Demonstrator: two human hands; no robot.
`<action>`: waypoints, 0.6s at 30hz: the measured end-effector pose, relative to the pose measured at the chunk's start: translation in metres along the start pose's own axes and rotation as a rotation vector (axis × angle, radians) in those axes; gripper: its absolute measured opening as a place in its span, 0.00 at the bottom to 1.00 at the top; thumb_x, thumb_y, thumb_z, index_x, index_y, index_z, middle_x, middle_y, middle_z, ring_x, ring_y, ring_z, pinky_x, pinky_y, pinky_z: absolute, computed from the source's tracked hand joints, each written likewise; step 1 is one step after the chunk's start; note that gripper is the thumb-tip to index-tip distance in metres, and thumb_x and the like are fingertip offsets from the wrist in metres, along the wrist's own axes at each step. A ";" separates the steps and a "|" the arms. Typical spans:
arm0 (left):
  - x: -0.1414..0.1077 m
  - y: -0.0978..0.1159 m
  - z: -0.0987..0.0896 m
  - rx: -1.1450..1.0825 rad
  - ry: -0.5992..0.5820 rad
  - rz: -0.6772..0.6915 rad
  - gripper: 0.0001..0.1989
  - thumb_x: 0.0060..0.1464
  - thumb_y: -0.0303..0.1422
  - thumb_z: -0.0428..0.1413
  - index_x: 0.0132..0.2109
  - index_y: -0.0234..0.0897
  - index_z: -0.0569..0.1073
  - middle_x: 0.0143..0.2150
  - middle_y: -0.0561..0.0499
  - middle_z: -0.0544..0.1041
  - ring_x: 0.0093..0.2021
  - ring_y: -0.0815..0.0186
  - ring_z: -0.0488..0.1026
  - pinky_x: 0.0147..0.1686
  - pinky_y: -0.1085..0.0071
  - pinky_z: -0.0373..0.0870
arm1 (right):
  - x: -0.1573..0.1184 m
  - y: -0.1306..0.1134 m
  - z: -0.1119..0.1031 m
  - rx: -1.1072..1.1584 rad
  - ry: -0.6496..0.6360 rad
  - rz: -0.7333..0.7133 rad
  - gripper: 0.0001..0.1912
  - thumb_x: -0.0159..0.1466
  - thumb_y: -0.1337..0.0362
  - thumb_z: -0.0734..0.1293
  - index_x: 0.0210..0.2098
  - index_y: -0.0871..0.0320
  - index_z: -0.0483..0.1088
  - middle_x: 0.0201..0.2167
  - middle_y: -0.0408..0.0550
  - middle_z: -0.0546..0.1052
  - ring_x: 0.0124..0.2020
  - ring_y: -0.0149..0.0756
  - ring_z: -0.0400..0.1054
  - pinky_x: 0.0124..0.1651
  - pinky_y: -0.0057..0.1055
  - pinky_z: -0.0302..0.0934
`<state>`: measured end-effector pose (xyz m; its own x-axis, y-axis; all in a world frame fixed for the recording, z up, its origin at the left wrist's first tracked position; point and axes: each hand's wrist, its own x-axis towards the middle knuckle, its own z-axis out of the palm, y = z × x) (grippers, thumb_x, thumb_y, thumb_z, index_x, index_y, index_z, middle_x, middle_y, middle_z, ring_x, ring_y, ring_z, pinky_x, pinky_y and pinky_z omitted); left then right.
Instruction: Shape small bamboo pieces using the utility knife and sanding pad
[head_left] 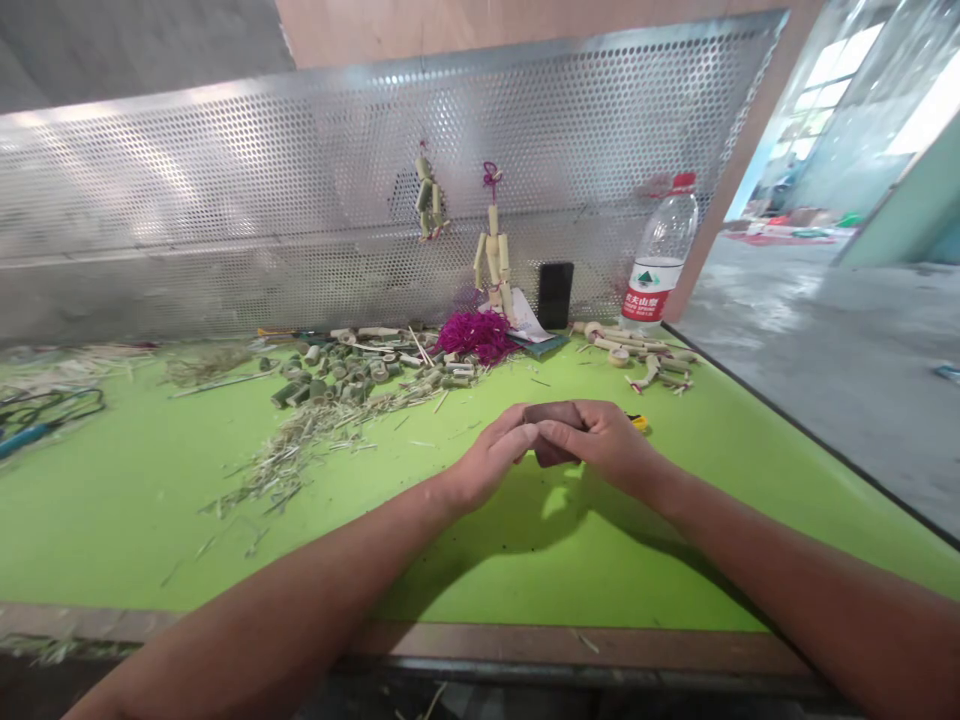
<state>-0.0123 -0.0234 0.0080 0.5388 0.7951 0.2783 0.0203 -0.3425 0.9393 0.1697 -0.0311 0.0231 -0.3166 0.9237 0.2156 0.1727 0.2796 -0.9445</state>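
My left hand (491, 452) and my right hand (611, 440) meet over the green tabletop, fingers closed around a brown piece of sandpaper (555, 455). Both thumbs press on it from the near side. Whether anything is wrapped inside it is hidden. Just behind my right hand, part of a yellow object (638, 422) shows. Farther back lie a heap of short bamboo pieces (352, 372) and a bundle of purple string (477, 336).
A jointed bamboo figure (493, 255) stands against the perforated metal screen (300, 180), where a smaller figure (426, 195) hangs. A black phone (556, 295) leans nearby. A water bottle (656, 260) is at the back right, beside bamboo limbs (637, 343). Shavings (277, 465) litter the left.
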 end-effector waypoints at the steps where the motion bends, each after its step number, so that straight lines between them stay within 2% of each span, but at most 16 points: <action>1: 0.000 0.000 0.001 -0.016 -0.039 0.026 0.15 0.65 0.40 0.46 0.48 0.33 0.69 0.39 0.46 0.71 0.37 0.66 0.68 0.36 0.69 0.66 | 0.000 0.001 0.002 0.003 0.006 0.002 0.18 0.59 0.53 0.70 0.38 0.63 0.78 0.29 0.49 0.78 0.31 0.37 0.71 0.36 0.34 0.68; 3: -0.001 -0.003 0.001 -0.021 -0.083 0.050 0.20 0.65 0.44 0.45 0.51 0.32 0.69 0.45 0.42 0.73 0.43 0.62 0.70 0.43 0.66 0.69 | 0.000 0.002 0.004 0.021 0.016 0.004 0.18 0.59 0.53 0.70 0.40 0.62 0.79 0.32 0.50 0.79 0.35 0.40 0.73 0.39 0.36 0.69; 6: -0.001 -0.010 -0.001 0.128 -0.026 0.000 0.22 0.65 0.48 0.45 0.49 0.33 0.70 0.45 0.42 0.74 0.46 0.60 0.71 0.45 0.63 0.69 | 0.000 0.003 0.004 0.030 -0.012 0.013 0.18 0.59 0.52 0.70 0.39 0.60 0.80 0.31 0.49 0.79 0.37 0.42 0.74 0.40 0.38 0.69; 10: 0.000 -0.014 -0.004 0.309 0.049 -0.077 0.23 0.62 0.52 0.46 0.43 0.35 0.71 0.38 0.47 0.73 0.39 0.62 0.70 0.38 0.66 0.67 | 0.002 0.002 -0.001 0.006 -0.061 0.044 0.17 0.58 0.53 0.71 0.37 0.60 0.80 0.28 0.47 0.79 0.35 0.42 0.74 0.39 0.38 0.70; 15: 0.001 -0.013 -0.003 0.273 0.102 -0.130 0.22 0.60 0.52 0.49 0.36 0.35 0.68 0.32 0.52 0.69 0.31 0.68 0.65 0.30 0.72 0.61 | 0.003 -0.001 -0.004 0.008 -0.119 0.064 0.19 0.58 0.52 0.70 0.37 0.62 0.78 0.28 0.47 0.78 0.32 0.38 0.73 0.38 0.36 0.69; 18: 0.002 -0.012 -0.005 0.253 0.169 -0.133 0.21 0.59 0.51 0.51 0.31 0.36 0.62 0.27 0.56 0.61 0.28 0.71 0.58 0.26 0.74 0.55 | 0.004 -0.002 -0.008 -0.093 -0.038 0.061 0.17 0.59 0.52 0.69 0.31 0.62 0.77 0.22 0.44 0.74 0.25 0.32 0.68 0.32 0.31 0.66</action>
<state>-0.0154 -0.0152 -0.0022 0.3709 0.9056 0.2058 0.3013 -0.3270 0.8957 0.1758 -0.0259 0.0278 -0.3373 0.9298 0.1473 0.2782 0.2479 -0.9280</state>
